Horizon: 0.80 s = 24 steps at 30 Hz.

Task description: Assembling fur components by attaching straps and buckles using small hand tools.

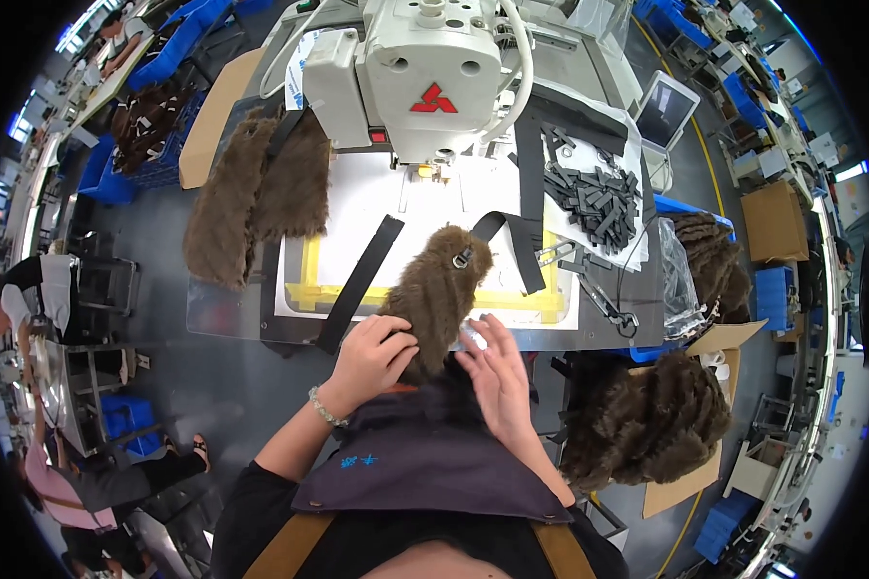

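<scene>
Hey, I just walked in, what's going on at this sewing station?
A person sits or stands before an industrial sewing machine. Their left hand touches the lower left edge of a brown fur piece bearing a small metal fitting; their right hand is open by its lower right side. More fur lies left, short black strips right.

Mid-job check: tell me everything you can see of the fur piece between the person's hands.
The fur piece is long, brown and shaggy, with slanting ridges and a rounded far end carrying a metallic-looking fitting on a dark tab. It slants away to the right, its far part over the white work surface, its near end reaching toward the apron. The left hand touches its lower left edge; the right hand is at its lower right, contact unclear.
</scene>
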Available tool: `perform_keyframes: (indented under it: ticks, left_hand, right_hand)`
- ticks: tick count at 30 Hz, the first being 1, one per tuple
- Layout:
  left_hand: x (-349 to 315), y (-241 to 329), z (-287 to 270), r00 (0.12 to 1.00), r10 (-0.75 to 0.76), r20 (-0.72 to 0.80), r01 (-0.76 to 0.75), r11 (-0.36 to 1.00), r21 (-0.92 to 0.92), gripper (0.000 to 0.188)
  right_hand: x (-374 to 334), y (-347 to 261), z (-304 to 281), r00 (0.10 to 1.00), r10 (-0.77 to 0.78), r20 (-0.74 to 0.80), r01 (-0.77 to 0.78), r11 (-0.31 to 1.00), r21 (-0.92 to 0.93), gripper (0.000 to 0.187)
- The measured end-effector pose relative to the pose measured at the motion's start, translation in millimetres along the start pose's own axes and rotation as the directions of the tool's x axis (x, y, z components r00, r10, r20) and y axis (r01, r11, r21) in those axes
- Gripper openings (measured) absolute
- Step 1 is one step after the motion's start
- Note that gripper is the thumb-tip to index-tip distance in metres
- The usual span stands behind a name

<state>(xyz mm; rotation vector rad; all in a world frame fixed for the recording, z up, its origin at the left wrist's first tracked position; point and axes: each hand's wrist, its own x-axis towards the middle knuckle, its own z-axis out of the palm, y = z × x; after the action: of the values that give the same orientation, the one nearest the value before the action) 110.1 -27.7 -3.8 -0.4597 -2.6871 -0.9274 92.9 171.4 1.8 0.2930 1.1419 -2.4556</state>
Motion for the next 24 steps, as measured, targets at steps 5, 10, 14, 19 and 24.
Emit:
perform_keyframes:
  ticks: [5, 10, 14, 19, 24]
  left_hand:
    - [27.3, 3.0, -3.6, 0.978, -0.205, -0.029, 0.205, 0.979, -0.003, 0.037]
    - [55.6, -11.6, -5.9, 0.964, -0.237, 0.122, 0.265, 0.899, -0.348, 0.074]
    - [60.2, -9.9, -5.4, 0.898, -0.315, 0.308, 0.391, 0.247, -0.886, 0.08]
    - [77.4, -3.2, -19.7, 0.905, -0.343, 0.252, 0.373, 0.355, -0.858, 0.037]
    - [74.9, 15.8, -28.0, 0.961, 0.275, -0.027, -0.263, 0.877, -0.402, 0.029]
  right_hand:
    - [27.1, -7.6, 5.2, 0.943, 0.244, 0.225, -0.279, 0.95, 0.14, 0.046]
    - [63.9, -19.1, 5.4, 0.923, 0.354, 0.155, -0.364, 0.93, 0.047, 0.026]
    - [80.2, -30.1, 4.7, 0.94, 0.333, 0.073, -0.28, 0.877, -0.39, 0.017]
    - [69.1, -16.9, 4.4, 0.93, -0.146, 0.337, 0.329, 0.737, -0.59, 0.026]
    - [61.1, -47.1, 10.1, 0.868, -0.191, 0.459, 0.48, 0.562, -0.673, 0.058]
